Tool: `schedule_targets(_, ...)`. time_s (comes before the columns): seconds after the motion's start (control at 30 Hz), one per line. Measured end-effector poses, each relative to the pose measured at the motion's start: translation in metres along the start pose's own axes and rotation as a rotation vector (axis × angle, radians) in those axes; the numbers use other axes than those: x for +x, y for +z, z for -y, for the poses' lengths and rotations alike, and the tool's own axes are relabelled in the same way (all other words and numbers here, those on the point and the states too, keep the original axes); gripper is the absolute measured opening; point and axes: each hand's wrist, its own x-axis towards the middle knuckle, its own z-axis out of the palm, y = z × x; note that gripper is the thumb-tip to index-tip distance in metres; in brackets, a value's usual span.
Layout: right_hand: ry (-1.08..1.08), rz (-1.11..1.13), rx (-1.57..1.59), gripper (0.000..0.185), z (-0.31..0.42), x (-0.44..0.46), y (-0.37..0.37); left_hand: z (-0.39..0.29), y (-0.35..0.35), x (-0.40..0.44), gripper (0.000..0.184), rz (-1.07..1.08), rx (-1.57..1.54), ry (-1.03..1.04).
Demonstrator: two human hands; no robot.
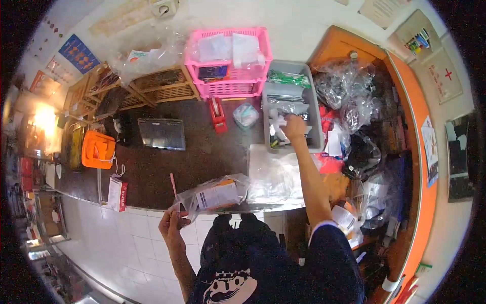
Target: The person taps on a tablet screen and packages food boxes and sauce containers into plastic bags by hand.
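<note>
My left hand [173, 223] is closed at the table's front edge, pinching one end of a clear plastic bag [242, 185]. Inside the bag lies an orange packet with a white label [218, 195]. A small dark piece [183, 207] shows by my left fingertips; its kind is unclear. A slim pink stick [173, 185] stands out just above that hand. My right hand [293, 128] reaches down into the front part of a grey bin [315, 114]. White and dark small items [277, 126] lie around its fingers, which are too hidden to show a grip.
Flat clear plastic bags [273, 175] lie before the bin. Behind stand a pink basket [228, 91] and wicker racks [164, 91]. A red stapler [217, 115], a dark tablet-like screen [162, 134], an orange container [97, 150] and a red-white box [117, 195] sit leftward. Bagged goods [349, 91] crowd the right.
</note>
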Motion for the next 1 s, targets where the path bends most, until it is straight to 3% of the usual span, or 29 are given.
schedule_targets(0.1,0.028,0.036,-0.130,0.015,-0.041,0.020,0.074,0.011,-0.010,0.002,0.028,-0.032,0.029,-0.003)
schedule_targets(0.17,0.045,0.087,-0.172,0.014,-0.053,0.031,0.082,0.012,-0.012,0.003,0.028,-0.054,0.019,-0.012)
schedule_targets(0.27,-0.024,-0.015,0.102,0.012,-0.057,0.023,0.063,0.014,-0.013,0.001,0.026,-0.077,-0.069,-0.026)
schedule_targets(0.37,-0.050,0.069,-0.089,0.009,-0.080,0.027,0.103,0.010,-0.007,0.002,0.025,-0.061,-0.052,-0.023)
schedule_targets(0.4,-0.008,0.032,0.075,0.012,-0.082,0.030,0.094,0.009,-0.007,0.004,0.025,-0.073,-0.057,-0.018)
schedule_targets(0.43,-0.034,0.003,0.028,0.014,-0.085,0.034,0.084,0.008,-0.007,0.006,0.025,-0.068,-0.053,-0.022)
schedule_targets(0.47,0.005,0.076,0.113,0.016,-0.091,0.038,0.070,0.008,-0.010,0.003,0.025,-0.079,-0.046,-0.033)
schedule_targets(0.53,-0.126,0.033,0.052,0.016,-0.107,0.044,0.070,0.010,-0.014,0.007,0.022,-0.065,-0.063,0.001)
schedule_targets(0.6,-0.259,0.010,0.191,0.018,-0.126,0.047,0.068,0.011,-0.016,0.007,0.025,-0.066,-0.071,-0.021)
schedule_targets(0.63,-0.159,0.114,0.015,0.018,-0.112,0.049,0.045,0.002,-0.013,0.006,0.027,-0.041,-0.065,-0.017)
schedule_targets(0.67,-0.197,0.000,0.287,0.018,-0.111,0.041,0.041,0.004,-0.016,0.006,0.028,-0.029,-0.065,-0.012)
schedule_targets(0.7,-0.037,0.104,0.348,0.023,-0.089,0.032,0.010,0.008,-0.020,0.007,0.028,-0.036,-0.052,-0.051)
schedule_targets(0.87,0.106,0.160,0.631,0.035,-0.088,0.036,-0.034,0.016,-0.024,0.012,0.029,-0.004,-0.013,0.027)
schedule_targets(1.0,-0.075,0.145,0.513,0.035,-0.096,0.047,-0.080,0.006,-0.025,0.008,0.030,0.063,0.016,-0.016)
